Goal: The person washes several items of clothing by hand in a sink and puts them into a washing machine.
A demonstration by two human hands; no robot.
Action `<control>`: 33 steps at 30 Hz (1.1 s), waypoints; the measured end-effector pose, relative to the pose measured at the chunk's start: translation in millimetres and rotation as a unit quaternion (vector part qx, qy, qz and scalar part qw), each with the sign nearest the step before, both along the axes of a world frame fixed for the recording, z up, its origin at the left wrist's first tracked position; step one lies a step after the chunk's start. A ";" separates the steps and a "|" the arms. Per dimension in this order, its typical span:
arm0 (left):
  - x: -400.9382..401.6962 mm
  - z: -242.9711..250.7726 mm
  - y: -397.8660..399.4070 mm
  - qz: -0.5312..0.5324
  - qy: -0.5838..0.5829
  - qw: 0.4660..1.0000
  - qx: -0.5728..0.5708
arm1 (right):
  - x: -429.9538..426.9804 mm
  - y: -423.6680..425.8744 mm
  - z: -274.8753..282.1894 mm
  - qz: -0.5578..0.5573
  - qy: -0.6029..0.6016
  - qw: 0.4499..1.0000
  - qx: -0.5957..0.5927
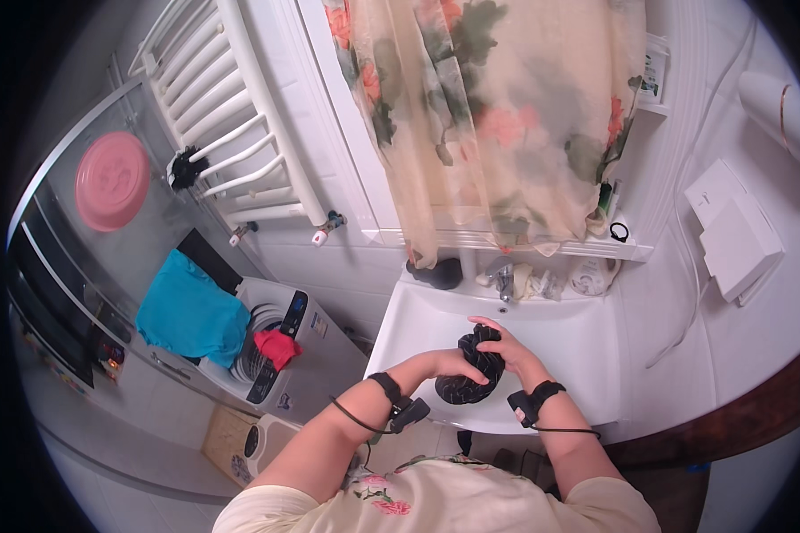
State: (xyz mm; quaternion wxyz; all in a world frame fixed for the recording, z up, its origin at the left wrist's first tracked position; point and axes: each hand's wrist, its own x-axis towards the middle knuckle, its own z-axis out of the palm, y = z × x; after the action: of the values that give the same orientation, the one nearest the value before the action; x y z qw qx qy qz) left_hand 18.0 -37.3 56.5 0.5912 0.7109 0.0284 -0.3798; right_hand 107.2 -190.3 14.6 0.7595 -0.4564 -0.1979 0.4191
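A bunched, twisted black cloth with thin light stripes (470, 390) is held between my hands over the white sink basin (560, 346). My left hand (459, 365) grips its lower left part, thumb laid across the front. On the upper end, my right hand (507, 346) has its fingers wrapped around the cloth. Its lower end bulges out in a rounded bundle below my left hand. Behind the hands, the chrome faucet (503, 276) stands at the sink's back edge.
Left of the sink is a top-loading washing machine (327, 360) with a blue cloth (193, 310) and a red cloth (278, 349) on it. A dark rounded object (438, 273) and a white bottle (590, 276) sit behind the basin. A floral curtain (507, 133) hangs above.
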 end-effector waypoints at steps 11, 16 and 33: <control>-7.4 0.6 -8.5 -0.035 -0.191 0.926 0.323 | 5.7 12.3 4.0 -0.085 -0.176 0.940 -0.278; -12.1 0.8 -4.1 -0.003 -0.237 0.924 0.301 | 4.2 5.3 1.1 -0.168 -0.156 0.957 -0.178; -0.3 2.2 14.5 -0.022 -0.162 0.983 0.087 | -2.4 -13.6 18.5 -0.060 -0.024 0.997 -0.035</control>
State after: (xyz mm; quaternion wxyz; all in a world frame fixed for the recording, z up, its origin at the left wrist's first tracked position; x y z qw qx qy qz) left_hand 17.8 -22.8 58.7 0.5152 0.8123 -0.0502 -0.2685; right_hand 104.8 -203.9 33.2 0.7617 -0.5038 -0.1731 0.3688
